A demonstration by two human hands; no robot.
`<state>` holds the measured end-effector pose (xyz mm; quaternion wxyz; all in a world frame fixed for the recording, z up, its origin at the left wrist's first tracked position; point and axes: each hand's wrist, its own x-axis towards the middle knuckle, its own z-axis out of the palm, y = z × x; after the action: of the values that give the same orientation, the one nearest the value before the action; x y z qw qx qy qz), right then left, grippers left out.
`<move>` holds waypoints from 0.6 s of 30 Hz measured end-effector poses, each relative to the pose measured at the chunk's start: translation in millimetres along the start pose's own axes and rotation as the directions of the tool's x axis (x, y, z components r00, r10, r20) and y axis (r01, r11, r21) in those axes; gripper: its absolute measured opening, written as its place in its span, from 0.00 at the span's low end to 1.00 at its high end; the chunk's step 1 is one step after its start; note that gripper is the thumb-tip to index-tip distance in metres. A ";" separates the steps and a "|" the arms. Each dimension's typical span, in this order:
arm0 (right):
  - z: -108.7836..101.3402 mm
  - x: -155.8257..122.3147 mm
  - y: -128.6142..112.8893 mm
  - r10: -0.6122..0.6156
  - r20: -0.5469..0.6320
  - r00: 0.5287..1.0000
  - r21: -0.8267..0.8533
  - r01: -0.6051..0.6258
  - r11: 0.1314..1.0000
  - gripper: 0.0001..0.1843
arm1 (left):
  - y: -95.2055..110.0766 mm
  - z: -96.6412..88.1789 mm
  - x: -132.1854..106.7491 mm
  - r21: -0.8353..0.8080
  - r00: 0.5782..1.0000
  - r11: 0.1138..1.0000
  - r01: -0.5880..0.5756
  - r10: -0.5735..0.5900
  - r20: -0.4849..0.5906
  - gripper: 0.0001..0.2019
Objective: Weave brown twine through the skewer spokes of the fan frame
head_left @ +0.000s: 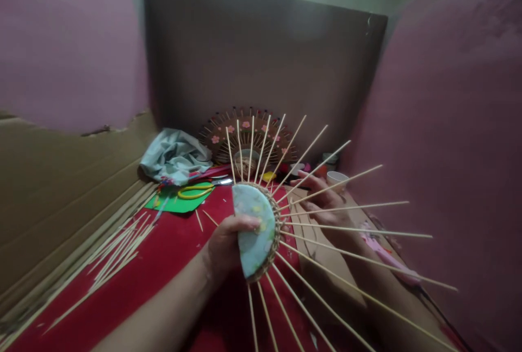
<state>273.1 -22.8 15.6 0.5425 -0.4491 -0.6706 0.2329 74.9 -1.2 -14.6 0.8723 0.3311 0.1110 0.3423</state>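
My left hand (227, 243) grips the edge of a round floral-patterned disc (255, 224) that has a woven rim and several long thin sticks (350, 227) fanning out from it. The disc is held up on edge above the red cloth. My right hand (322, 197) sits behind the sticks on the far side, fingers curled among them, touching the sticks near the woven rim. What the right fingers pinch is hidden by the sticks.
A red cloth (171, 254) covers the floor. Loose sticks (114, 254) lie at left along a cardboard wall (53, 189). Yellow-handled scissors (196, 191) rest on green paper (179, 202), beside crumpled pale cloth (175, 156). A finished flowered fan-shaped basket (247, 137) and a white cup (336, 178) stand behind.
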 end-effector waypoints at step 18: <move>21.4 -2.6 8.7 0.348 0.230 0.909 0.550 -0.417 0.724 0.07 | -9.8 8.1 1.4 0.036 1.000 0.999 0.006 -0.007 0.027 0.11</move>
<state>256.1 -17.0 0.8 0.5565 -0.3740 -0.4868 0.5599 84.5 -9.7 -14.8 0.8686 0.3511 0.1066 0.3331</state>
